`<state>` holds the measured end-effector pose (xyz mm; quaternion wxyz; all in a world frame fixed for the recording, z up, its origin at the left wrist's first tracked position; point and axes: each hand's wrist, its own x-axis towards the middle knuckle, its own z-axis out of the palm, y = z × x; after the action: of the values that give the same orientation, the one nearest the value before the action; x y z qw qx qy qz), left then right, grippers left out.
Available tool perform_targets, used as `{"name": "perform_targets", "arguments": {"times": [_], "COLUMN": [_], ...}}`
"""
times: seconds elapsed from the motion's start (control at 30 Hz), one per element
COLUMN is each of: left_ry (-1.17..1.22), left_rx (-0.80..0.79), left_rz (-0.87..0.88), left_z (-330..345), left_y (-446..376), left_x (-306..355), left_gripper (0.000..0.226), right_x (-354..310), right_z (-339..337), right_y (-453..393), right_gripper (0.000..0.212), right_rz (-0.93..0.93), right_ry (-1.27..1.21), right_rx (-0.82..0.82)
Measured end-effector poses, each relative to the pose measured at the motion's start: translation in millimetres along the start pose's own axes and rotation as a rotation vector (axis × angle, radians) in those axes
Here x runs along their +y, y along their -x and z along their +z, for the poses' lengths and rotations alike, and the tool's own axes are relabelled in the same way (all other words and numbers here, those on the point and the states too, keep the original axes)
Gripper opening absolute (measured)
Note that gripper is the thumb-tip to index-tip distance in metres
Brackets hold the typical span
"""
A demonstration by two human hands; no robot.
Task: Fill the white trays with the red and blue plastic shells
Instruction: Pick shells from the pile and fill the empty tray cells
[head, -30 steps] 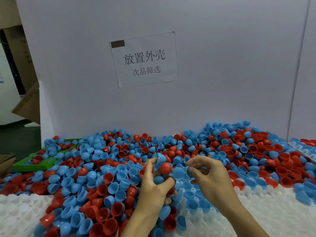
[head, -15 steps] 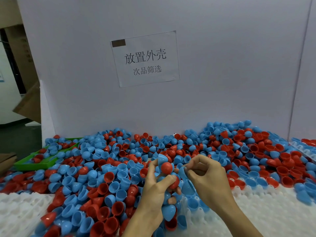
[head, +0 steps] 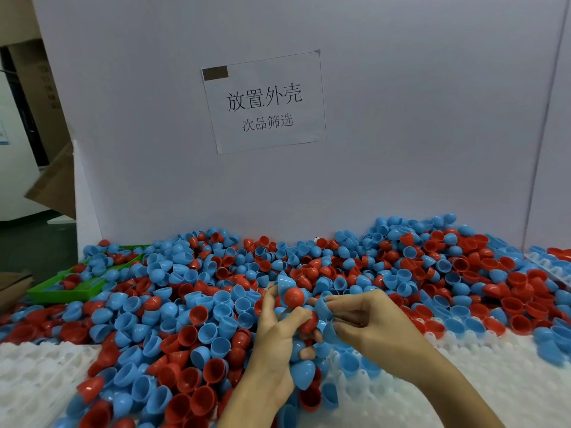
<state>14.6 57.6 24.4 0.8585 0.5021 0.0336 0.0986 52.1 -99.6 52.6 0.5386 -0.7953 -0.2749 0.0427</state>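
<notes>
Your two bare hands meet low in the middle of the view, above a table heaped with red and blue plastic shells (head: pixel 197 307). The pile runs from the left edge to the right edge and banks up against a pale grey board (head: pixel 401 134) that stands behind it.

Your left hand (head: pixel 275 344) is curled round a handful of shells. A red shell (head: pixel 293 297) sits dome-up at the top of that grip, between thumb and fingers, and a large blue shell (head: pixel 302 373) pokes out at the bottom of the palm. More blue and red shells are packed in between; how many, you could not count from here.

Your right hand (head: pixel 367 322) reaches in from the right. Its thumb and fingertips pinch a single blue shell (head: pixel 323 305), right beside the red one in your left hand.

A white tray (head: pixel 463 381) with rows of round pockets lies under and to the right of your hands. A few pockets just below your hands hold blue shells; the pockets farther right show bare white. Another white tray (head: pixel 34 375) lies at the lower left, with the pile spilling over its edge.

A green tray (head: pixel 71 292) sits at the far left, partly buried in shells. A paper sign (head: pixel 265 101) with printed Chinese characters is fixed to the board.
</notes>
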Motion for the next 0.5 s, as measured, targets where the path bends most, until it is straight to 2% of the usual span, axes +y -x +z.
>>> {"name": "perform_targets", "arguments": {"times": [0.2, 0.33, 0.43, 0.5], "left_ry": [0.009, 0.0, -0.005, -0.008], "left_rx": [0.011, 0.008, 0.004, 0.0], "left_rz": [0.005, 0.012, 0.011, 0.013], "left_z": [-0.1, -0.6, -0.9, -0.5], "left_y": [-0.3, 0.1, -0.6, -0.8], "left_x": [-0.3, 0.4, 0.0, -0.3], "left_gripper": [0.046, 0.045, 0.045, 0.045], "right_x": [2.5, 0.5, 7.7, 15.3], "right_z": [-5.4, -26.6, -51.6, -63.5], "right_y": [-1.4, 2.6, 4.6, 5.7], "right_gripper": [0.026, 0.025, 0.02, 0.023], "right_rz": [0.038, 0.054, 0.044, 0.089], "right_ry": [0.122, 0.19, 0.401, 0.532], "right_rx": [0.092, 0.23, 0.351, 0.342]}}
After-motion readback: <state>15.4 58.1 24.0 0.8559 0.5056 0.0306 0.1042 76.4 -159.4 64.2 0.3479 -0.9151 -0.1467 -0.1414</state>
